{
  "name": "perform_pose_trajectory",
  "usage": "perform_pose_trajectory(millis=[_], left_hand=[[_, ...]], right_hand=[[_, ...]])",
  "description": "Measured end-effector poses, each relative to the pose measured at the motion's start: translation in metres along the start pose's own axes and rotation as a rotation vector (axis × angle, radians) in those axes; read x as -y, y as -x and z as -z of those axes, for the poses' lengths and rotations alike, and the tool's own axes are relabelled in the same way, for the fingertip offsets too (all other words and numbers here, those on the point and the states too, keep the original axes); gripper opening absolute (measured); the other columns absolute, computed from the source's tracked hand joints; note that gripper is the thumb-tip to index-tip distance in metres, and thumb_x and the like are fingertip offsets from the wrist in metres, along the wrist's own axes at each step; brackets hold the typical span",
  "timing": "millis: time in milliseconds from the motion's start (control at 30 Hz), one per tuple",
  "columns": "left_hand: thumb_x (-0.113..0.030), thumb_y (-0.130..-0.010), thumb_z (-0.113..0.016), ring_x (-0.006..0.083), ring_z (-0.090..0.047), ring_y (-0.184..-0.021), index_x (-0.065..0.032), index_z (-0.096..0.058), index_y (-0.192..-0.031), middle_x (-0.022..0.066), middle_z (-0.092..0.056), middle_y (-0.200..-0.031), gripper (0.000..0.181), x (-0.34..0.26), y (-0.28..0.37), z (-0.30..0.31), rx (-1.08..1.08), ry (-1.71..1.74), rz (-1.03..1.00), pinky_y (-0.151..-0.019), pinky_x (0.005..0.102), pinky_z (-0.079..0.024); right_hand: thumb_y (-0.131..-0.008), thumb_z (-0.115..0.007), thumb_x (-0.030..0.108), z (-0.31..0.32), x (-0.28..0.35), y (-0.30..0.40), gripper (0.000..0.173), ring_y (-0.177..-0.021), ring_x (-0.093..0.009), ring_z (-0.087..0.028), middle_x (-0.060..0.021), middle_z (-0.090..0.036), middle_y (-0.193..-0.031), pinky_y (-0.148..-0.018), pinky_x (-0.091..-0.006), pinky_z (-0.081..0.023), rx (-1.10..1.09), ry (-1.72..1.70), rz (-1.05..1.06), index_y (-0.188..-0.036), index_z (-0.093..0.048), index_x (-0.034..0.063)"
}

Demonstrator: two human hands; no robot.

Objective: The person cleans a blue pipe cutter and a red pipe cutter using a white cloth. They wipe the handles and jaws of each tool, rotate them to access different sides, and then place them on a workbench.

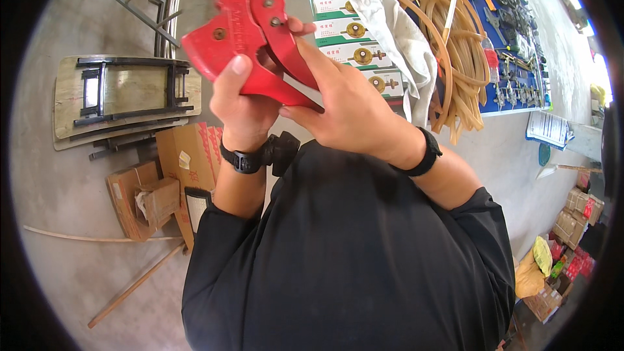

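Both hands hold a red ratchet pipe cutter (pixel 239 24) up in front of the chest, its curved jaw pointing left and parted. My left hand (pixel 243 102) grips the body from below, with the thumb on its face. Around the two handles lies my right hand (pixel 346 92), its thumb at the end of the lower one and its fingers over the upper one. Black straps circle both wrists. Behind the right hand, a white cloth (pixel 390 34) hangs over stacked boxes (pixel 341 29) printed with pictures of gas regulators.
A coil of tan hose (pixel 463 48) rests beside a blue-covered table (pixel 519 73) bearing many metal fittings and tools. To the left are folded tables (pixel 131 92), cardboard boxes (pixel 141 200) and a wooden stick (pixel 136 285). More cartons (pixel 570 219) are piled at the far right.
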State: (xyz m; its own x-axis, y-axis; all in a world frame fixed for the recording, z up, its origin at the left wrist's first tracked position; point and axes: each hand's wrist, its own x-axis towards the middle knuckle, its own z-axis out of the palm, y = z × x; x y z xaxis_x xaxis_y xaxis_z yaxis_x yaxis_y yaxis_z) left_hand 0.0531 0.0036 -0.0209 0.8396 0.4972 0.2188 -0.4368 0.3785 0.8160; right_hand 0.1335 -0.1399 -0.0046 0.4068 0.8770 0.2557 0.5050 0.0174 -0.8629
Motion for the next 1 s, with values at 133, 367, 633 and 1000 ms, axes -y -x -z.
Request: perform_pose_trajectory(millis=[133,367,633,1000], left_hand=[[-0.049,-0.085,-0.055,0.0353,-0.059,-0.111,0.0072,-0.038,-0.146,0.0202,-0.058,-0.123,0.084,-0.006,0.0,-0.008,-0.021,0.161,-0.074,-0.113,0.0547,-0.038],[-0.047,-0.082,-0.056,0.0329,-0.06,-0.109,0.0029,-0.04,-0.145,0.0206,-0.056,-0.126,0.082,-0.024,0.004,-0.007,-0.045,0.188,-0.251,-0.102,0.0518,-0.046],[-0.039,-0.079,-0.067,0.0228,-0.052,-0.1,0.0079,-0.034,-0.144,0.0145,-0.05,-0.12,0.086,-0.043,0.003,-0.015,0.048,0.459,-0.32,-0.094,0.0401,-0.042],[-0.043,-0.083,-0.062,0.0264,-0.053,-0.097,0.0076,-0.041,-0.138,0.0186,-0.053,-0.119,0.078,-0.045,0.006,-0.021,-0.026,0.54,-0.299,-0.09,0.0433,-0.042]], right_hand=[[-0.076,-0.082,0.015,-0.003,0.003,-0.001,0.073,-0.095,-0.046,-0.067,-0.025,-0.067,-0.108,-0.082,-0.0481,-0.055,-0.159,0.192,0.152,-0.136,-0.046,-0.0066],[-0.07,-0.09,0.018,0.004,-0.005,0.007,0.077,-0.109,-0.037,-0.062,-0.0227,-0.057,-0.127,-0.089,-0.0434,-0.053,-0.272,0.149,0.251,-0.134,-0.051,-0.0013],[-0.078,-0.087,0.012,0.011,0.002,0.021,0.054,-0.089,-0.019,-0.064,-0.009,-0.066,-0.113,-0.073,-0.0335,-0.054,0.025,-0.218,0.191,-0.127,-0.065,0.0081],[-0.09,-0.077,0.004,0.013,0.006,0.013,0.047,-0.076,-0.022,-0.072,-0.0136,-0.074,-0.098,-0.069,-0.0289,-0.056,0.147,-0.221,0.366,-0.134,-0.06,-0.001]])
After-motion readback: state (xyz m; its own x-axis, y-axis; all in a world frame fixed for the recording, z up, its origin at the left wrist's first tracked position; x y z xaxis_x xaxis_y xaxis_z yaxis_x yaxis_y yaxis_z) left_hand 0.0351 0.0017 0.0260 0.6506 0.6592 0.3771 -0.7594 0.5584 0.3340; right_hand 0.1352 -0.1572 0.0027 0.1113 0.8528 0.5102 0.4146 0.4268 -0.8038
